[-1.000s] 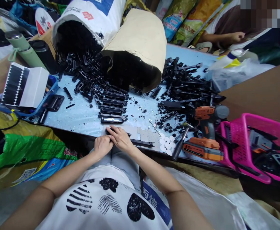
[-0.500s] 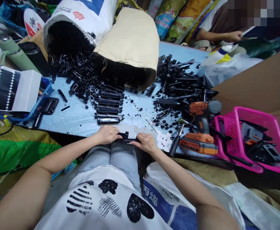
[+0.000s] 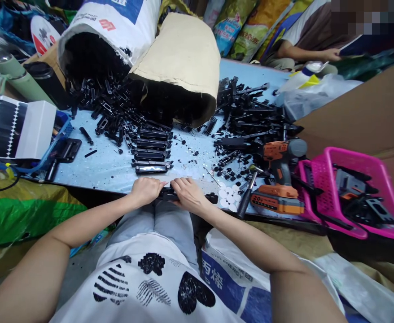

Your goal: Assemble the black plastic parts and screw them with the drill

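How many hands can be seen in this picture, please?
3: left hand and right hand, both at a black part; a co-worker's hand, upper right. The co-worker's other may be hidden.

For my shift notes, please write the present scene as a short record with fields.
Left grip: holds black part, by the table's near edge
Right grip: on black part
Beyond hands: row of long black pieces
Right of hands: white discs, hammer, orange drill, pink basket
Far side: white sack, cream sack, both open
Co-worker: a hand visible, far right
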A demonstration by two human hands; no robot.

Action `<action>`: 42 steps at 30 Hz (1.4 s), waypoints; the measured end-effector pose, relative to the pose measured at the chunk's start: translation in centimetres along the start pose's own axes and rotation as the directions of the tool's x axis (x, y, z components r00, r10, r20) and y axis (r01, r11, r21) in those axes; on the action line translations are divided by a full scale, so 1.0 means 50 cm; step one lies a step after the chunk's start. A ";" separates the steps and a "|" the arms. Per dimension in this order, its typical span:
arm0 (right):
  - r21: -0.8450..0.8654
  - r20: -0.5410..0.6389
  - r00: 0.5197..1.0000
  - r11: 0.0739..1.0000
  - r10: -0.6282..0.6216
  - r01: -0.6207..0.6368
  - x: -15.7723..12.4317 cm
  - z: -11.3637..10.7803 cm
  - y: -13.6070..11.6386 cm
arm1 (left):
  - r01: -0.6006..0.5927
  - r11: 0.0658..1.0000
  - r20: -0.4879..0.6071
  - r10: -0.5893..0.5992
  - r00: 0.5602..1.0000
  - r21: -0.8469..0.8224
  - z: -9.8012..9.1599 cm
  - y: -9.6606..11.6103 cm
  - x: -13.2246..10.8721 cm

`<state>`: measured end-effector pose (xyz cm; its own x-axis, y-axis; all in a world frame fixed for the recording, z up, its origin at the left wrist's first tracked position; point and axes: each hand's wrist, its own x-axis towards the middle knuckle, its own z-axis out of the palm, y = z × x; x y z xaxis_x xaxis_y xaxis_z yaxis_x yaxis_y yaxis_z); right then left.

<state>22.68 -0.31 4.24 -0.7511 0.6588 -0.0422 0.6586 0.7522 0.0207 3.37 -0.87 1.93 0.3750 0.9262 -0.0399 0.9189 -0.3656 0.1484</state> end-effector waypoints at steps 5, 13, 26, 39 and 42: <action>0.056 -0.010 0.986 0.984 -0.168 0.168 0.016 -0.012 0.020 | 0.018 0.999 -0.043 -0.019 0.999 -0.037 -0.001 -0.008 -0.011; 0.092 -0.037 0.999 0.995 -0.037 0.041 -0.055 -0.039 0.048 | -0.290 0.952 -0.175 0.269 0.947 -0.102 -0.027 -0.041 -0.034; 0.743 -0.666 0.520 0.410 0.535 0.529 0.011 0.035 -0.176 | -0.695 0.476 -0.771 0.056 0.635 -0.538 -0.047 0.108 -0.151; 0.304 -0.530 0.265 0.472 0.806 -0.827 -0.221 0.020 0.262 | -0.117 0.993 -0.178 0.112 0.978 -0.020 0.062 -0.036 -0.006; 0.236 -0.428 0.131 0.251 0.894 -0.939 -0.283 -0.002 0.348 | 0.055 0.998 -0.133 -0.059 0.989 -0.039 0.063 -0.021 0.021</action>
<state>44.78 3.45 5.30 0.4710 0.7644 0.4403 0.8810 -0.4330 -0.1908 3.20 0.20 -1.37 0.3001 0.9503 0.0834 0.9324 -0.3106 0.1845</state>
